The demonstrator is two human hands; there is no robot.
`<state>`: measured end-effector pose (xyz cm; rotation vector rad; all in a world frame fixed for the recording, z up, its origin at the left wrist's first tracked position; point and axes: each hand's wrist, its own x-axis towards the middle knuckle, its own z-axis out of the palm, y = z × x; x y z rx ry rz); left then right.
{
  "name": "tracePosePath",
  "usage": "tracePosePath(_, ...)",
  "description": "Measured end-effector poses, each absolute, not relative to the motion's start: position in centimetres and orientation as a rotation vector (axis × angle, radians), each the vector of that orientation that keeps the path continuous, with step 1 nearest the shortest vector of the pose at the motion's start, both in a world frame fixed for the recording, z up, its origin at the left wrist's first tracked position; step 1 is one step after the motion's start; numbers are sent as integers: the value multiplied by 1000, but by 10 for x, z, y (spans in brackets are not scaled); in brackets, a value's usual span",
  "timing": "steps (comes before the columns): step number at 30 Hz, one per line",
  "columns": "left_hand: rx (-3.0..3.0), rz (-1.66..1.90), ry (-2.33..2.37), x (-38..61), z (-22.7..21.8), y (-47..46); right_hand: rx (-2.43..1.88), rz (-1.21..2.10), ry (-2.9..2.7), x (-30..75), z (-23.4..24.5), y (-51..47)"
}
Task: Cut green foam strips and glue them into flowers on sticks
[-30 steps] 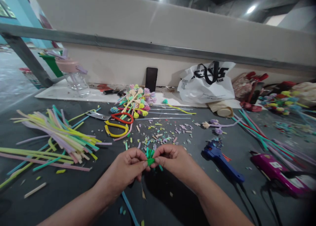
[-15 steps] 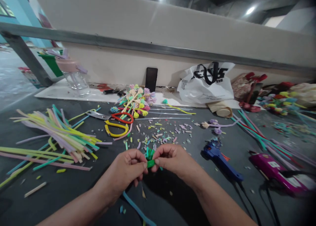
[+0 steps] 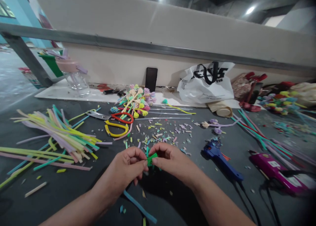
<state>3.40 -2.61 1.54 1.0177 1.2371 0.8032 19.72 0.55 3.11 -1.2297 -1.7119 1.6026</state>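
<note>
Between my fingertips, low in the middle of the view, is a small green fuzzy piece [image 3: 152, 159], which looks like bent pipe cleaner. My left hand [image 3: 129, 166] pinches its left side between thumb and fingers. From the right, my right hand [image 3: 174, 160] grips it with the thumb in front and fingers curled behind. Part of the piece is hidden by the fingers. Below my hands a blue pipe cleaner [image 3: 139, 206] lies on the dark table. Pipe cleaner scraps [image 3: 158, 135] are scattered just beyond my hands.
Left lie a heap of pipe cleaners [image 3: 61, 130] and scissors [image 3: 116, 129]. Fuzzy flowers [image 3: 137, 101] sit behind them. A blue glue gun [image 3: 222, 160] and a magenta tool [image 3: 276, 171] with cords are at right. A white bag [image 3: 204, 87], phone [image 3: 151, 78] and bottle [image 3: 75, 78] stand at the back.
The green piece has turned in my fingers, its face now tilting up to the right. My right hand has shifted slightly; my left hand stays nearly in place.
</note>
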Motion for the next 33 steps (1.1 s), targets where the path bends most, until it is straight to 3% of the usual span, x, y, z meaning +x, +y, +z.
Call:
tracePosePath(24, 1103, 768, 1246, 37, 8, -28, -1334, 1662, -1612, 187, 16, 5)
tracePosePath(33, 971, 882, 1181, 32, 19, -26, -1012, 1741, -1339, 202, 22, 9)
